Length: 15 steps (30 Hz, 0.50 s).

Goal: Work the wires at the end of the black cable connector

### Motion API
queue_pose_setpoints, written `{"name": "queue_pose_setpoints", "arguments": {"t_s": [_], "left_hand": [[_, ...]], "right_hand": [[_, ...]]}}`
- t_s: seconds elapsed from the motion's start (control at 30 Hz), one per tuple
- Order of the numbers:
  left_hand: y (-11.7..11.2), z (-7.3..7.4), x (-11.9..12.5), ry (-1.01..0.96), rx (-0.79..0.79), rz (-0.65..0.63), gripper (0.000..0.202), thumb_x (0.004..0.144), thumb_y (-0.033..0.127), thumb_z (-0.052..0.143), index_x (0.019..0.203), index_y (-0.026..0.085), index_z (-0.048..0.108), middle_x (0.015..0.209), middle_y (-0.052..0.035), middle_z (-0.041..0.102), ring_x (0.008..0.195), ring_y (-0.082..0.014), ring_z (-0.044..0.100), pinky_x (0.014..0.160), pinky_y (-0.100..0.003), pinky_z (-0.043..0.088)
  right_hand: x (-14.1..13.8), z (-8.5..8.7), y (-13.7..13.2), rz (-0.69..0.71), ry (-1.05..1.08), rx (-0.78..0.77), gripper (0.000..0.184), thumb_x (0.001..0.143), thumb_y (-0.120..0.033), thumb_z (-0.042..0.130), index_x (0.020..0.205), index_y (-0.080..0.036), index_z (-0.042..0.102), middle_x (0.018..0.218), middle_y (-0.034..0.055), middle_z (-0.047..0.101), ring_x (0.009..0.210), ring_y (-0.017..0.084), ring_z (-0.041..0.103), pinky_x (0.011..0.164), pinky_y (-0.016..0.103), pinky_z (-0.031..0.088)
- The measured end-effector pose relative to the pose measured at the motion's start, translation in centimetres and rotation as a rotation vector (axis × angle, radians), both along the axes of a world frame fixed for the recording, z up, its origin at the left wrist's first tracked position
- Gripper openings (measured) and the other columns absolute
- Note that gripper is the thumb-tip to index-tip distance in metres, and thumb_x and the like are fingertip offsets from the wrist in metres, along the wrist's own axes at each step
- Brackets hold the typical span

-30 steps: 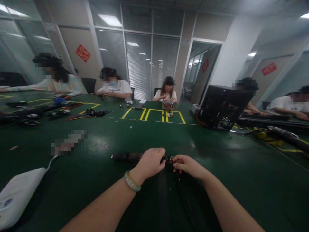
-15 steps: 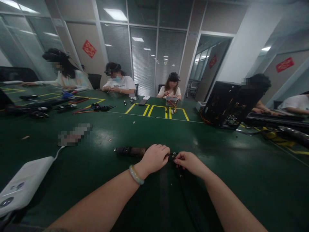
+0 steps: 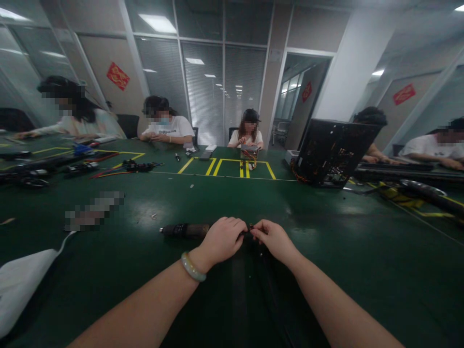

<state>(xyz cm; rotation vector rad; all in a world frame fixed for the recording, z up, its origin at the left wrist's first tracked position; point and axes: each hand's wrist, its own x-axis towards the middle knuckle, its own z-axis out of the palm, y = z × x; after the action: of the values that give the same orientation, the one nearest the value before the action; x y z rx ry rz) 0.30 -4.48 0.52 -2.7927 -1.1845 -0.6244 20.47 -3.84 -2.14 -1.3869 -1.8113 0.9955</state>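
Observation:
A dark cylindrical tool [image 3: 186, 231] with a small metal tip at its left end lies across the green table in front of me. My left hand [image 3: 223, 240] wraps over its right part, fingers curled and palm down. Close beside it, my right hand [image 3: 272, 239] pinches a small dark part at the tool's right end. The fingers hide most of that part, so its kind is unclear. From below my right hand, a long black strip or tube [image 3: 270, 290] runs toward me along the tabletop.
A white device [image 3: 25, 285] with a cable to a blurred slab [image 3: 94, 211] lies at left. Dark wire bundles [image 3: 134, 166] are farther back. An open black computer case [image 3: 335, 152] stands at back right. Several people sit around the table [image 3: 217, 198], which has yellow tape outlines.
The view has turned slightly right. My right fingertips have come closer to my left hand, and the small part between them is now more hidden. My left hand keeps its hold.

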Motion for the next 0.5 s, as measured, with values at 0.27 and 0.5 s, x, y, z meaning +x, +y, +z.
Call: {"name": "queue_pose_setpoints", "arguments": {"t_s": [0.27, 0.5], "left_hand": [[0.9, -0.6, 0.0, -0.016, 0.004, -0.048, 0.01, 0.087, 0.018, 0.055, 0.096, 0.02, 0.058, 0.094, -0.0037, 0.063, 0.091, -0.0214, 0.059, 0.083, -0.036, 0.041], [1.4, -0.7, 0.0, -0.038, 0.0, -0.061, 0.01, 0.086, 0.018, 0.056, 0.096, 0.021, 0.058, 0.095, -0.0027, 0.064, 0.092, -0.0209, 0.059, 0.083, -0.036, 0.04]], "right_hand": [[0.1, -0.1, -0.4, -0.011, -0.12, -0.121, 0.01, 0.081, -0.027, 0.067, 0.08, -0.018, 0.061, 0.072, 0.0001, 0.069, 0.06, 0.013, 0.062, 0.053, 0.02, 0.043], [0.0, 0.1, -0.7, -0.06, -0.29, -0.01, 0.007, 0.082, -0.027, 0.065, 0.08, -0.02, 0.065, 0.073, -0.0003, 0.069, 0.062, 0.015, 0.062, 0.052, 0.022, 0.038]]}}
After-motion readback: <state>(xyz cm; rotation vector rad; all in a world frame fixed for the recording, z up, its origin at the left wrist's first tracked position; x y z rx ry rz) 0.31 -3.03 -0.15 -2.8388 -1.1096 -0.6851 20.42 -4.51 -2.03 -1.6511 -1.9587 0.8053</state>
